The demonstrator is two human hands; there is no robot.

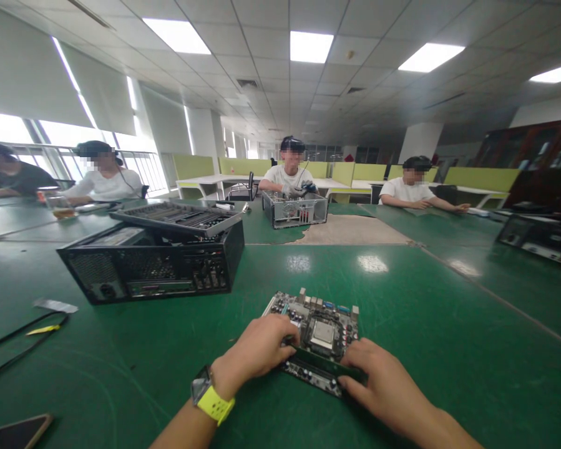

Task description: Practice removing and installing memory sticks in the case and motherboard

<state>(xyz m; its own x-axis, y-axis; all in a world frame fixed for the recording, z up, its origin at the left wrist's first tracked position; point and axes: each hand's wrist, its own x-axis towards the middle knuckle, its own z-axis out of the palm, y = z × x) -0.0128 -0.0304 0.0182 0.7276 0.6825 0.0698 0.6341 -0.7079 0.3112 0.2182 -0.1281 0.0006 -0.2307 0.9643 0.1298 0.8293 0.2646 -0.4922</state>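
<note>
A green motherboard lies flat on the green table just in front of me. A long dark memory stick sits along its near edge. My left hand, with a yellow-strapped watch on the wrist, has its fingers curled over the stick's left end. My right hand presses its fingers down on the stick's right end. Both hands touch the stick and the board.
A black computer case with its loose side panel on top stands at the left. A grey open case sits before a person across the table. Other people sit at the far side. Black cables and a phone lie at the left.
</note>
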